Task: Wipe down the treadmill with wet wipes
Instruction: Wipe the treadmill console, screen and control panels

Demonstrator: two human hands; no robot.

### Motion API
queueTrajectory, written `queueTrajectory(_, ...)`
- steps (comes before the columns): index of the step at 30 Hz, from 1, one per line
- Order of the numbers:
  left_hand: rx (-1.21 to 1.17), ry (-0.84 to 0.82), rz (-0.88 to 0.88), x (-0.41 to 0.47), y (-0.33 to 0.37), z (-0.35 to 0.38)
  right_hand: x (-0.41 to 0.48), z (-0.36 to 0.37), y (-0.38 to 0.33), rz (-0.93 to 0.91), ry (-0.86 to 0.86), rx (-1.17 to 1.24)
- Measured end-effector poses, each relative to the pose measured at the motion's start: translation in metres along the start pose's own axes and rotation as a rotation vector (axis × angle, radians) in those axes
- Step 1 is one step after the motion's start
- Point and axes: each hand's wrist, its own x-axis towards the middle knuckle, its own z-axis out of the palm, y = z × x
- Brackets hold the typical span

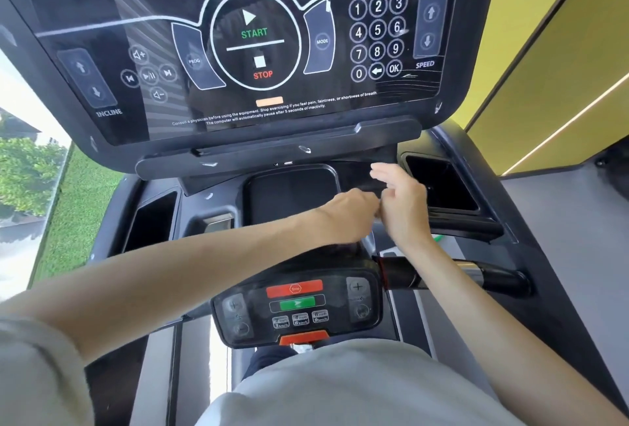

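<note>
Two hands touching | left hand [350,213] curled, right hand [403,202] looser | grip: cannot tell | glossy black console [153,0]

A wall of flat mustard-yellow panels [561,51] fills the far right. A thin pale light strip [565,122] slants across its lower part. Below the wall, smooth grey flooring [561,221] runs along the right side. A dark object [616,167] sits on it at the far right edge, cut off by the frame and too unclear to identify. On the left, outdoors, a clipped green hedge [78,208] stands beside leafy green trees [27,170], with a grey roof edge [17,126] above them under washed-out white sky [20,85].
</note>
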Motion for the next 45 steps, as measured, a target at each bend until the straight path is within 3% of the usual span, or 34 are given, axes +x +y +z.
queueTrajectory(3, -0.342, -0.022, 0.039, 0.006, -0.001, -0.011, 0.012, -0.026, -0.003, 0.098, 0.043, 0.15)
queueTrajectory(6, -0.644, 0.091, 0.043, 0.002, -0.014, -0.031, 0.023, -0.052, -0.012, 0.137, -0.078, 0.328)
queueTrajectory(11, -1.005, 0.018, 0.137, -0.024, -0.048, -0.054, 0.02, -0.051, -0.033, 0.117, -0.271, 0.368)
queueTrajectory(18, -1.234, 0.032, -0.028, -0.047, -0.09, -0.039, 0.014, -0.021, -0.044, 0.048, -0.536, 0.164)
queueTrajectory(25, -1.308, 0.199, -0.075, -0.089, -0.138, -0.034, 0.004, 0.013, -0.073, -0.012, -0.68, -0.035)
queueTrajectory(28, -1.082, 0.311, -0.081, -0.119, -0.169, -0.036, -0.003, 0.024, -0.083, -0.095, -0.729, -0.25)
queueTrajectory(33, -0.465, 0.43, -0.208, -0.17, -0.242, -0.048, -0.023, 0.05, -0.099, -0.118, -0.718, -0.456)
queueTrajectory(35, -0.245, 0.49, -0.064, -0.176, -0.246, -0.05, -0.033, 0.066, -0.108, -0.107, -0.679, -0.462)
queueTrajectory(39, 0.366, 0.733, 0.581, -0.16, -0.235, -0.056, -0.046, 0.094, -0.12, -0.093, -0.601, -0.515)
queueTrajectory(41, 0.652, 0.817, 0.78, -0.141, -0.231, -0.056, -0.053, 0.102, -0.126, -0.093, -0.484, -0.462)
queueTrajectory(43, 0.839, 0.846, 0.809, -0.124, -0.234, -0.055, -0.061, 0.109, -0.128, -0.157, -0.275, -0.416)
queueTrajectory(45, 0.947, 0.83, 0.693, -0.12, -0.253, -0.059, -0.071, 0.113, -0.131, -0.264, -0.082, -0.496)
